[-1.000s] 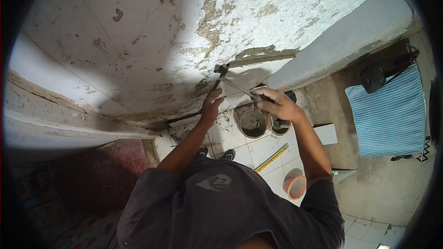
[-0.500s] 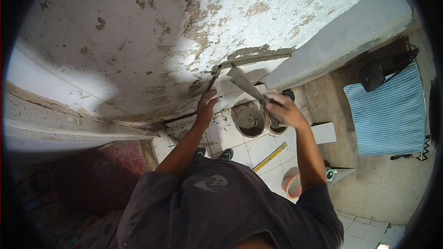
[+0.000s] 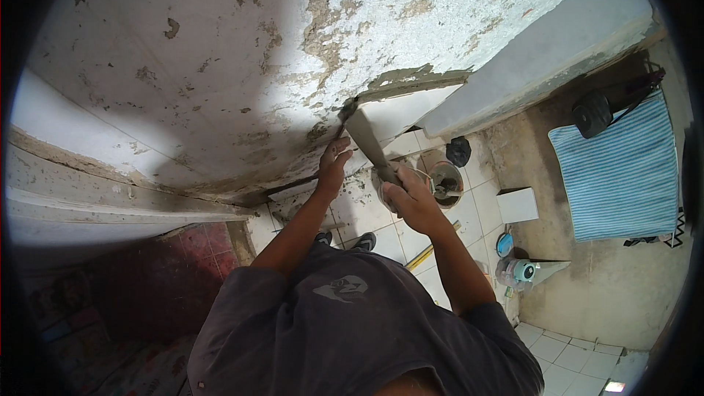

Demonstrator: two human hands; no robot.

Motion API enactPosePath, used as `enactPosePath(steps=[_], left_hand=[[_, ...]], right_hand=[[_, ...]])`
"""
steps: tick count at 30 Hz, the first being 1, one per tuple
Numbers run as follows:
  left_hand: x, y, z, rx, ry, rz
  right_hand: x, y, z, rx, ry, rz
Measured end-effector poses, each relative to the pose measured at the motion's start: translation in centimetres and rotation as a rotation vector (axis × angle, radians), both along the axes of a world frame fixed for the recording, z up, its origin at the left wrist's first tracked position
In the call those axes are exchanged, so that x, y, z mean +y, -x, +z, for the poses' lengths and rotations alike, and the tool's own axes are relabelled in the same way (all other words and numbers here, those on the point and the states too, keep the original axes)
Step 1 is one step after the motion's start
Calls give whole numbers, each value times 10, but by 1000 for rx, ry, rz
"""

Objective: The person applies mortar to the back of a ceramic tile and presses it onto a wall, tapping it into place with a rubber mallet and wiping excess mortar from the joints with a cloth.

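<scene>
My right hand (image 3: 412,198) grips the handle of a trowel (image 3: 367,139). Its grey, mortar-smeared blade reaches up to the left end of a white tile strip (image 3: 411,111) along the wall. Beside the blade, my left hand (image 3: 334,167) is raised close to the wall, fingers apart and nothing visible in them. Dark wet mortar (image 3: 411,82) runs along the strip's upper edge. Below the right hand, a bucket is mostly hidden; next to it stands another bucket (image 3: 445,182) with grey mortar inside.
The wall (image 3: 242,66) has peeling white paint and bare patches. A yellow spirit level (image 3: 422,257) lies on the tiled floor under my right arm. To the right are a black bag (image 3: 458,151), a white box-like piece (image 3: 518,206), a jug (image 3: 519,272) and a striped blue cloth (image 3: 616,176).
My right hand has moved left and down, bringing the trowel blade to the tile strip's left end. My left hand has shifted slightly right. The view has shifted a little.
</scene>
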State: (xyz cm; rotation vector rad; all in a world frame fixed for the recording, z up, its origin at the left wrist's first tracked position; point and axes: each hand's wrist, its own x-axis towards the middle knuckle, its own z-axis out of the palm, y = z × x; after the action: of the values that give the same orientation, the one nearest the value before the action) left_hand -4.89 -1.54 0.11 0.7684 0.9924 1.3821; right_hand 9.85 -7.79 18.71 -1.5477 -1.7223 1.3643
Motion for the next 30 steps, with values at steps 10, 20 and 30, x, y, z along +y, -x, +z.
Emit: enactPosePath(steps=[10,20,30], left_hand=[[-1,2,10,17,31,-30],[0,4,6,7,49,-10],[0,6,-5,9,2,-11]], right_hand=[[11,14,-3,287,193,-118],[-11,51,-18,539,206,-371],[-31,36,-4,470,276,-311]])
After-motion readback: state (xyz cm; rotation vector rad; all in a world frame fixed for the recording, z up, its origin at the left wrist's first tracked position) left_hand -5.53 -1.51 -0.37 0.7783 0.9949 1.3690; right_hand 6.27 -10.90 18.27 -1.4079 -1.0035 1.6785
